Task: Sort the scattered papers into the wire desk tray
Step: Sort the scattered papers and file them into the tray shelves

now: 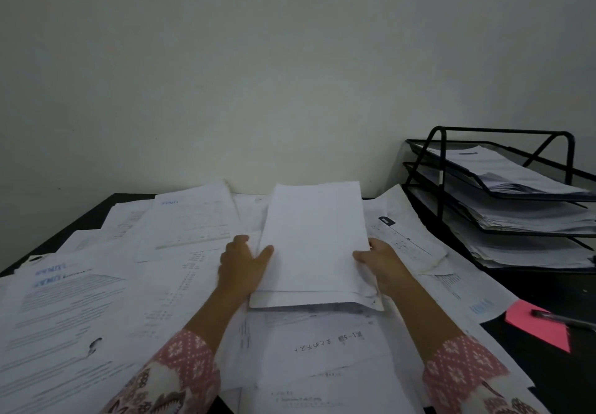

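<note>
Both hands clamp a gathered sheaf of papers (314,246), left hand (242,265) and right hand (382,263) gripping its edges; squaring step, likely; next, carry right to the wire desk tray (503,194).

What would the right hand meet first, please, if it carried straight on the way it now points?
The right hand points away from the person, toward the wall. Its first contact would probably be the loose printed sheets lying just beyond it, not the wire desk tray, which stands off to its right; depth is uncertain.
</note>
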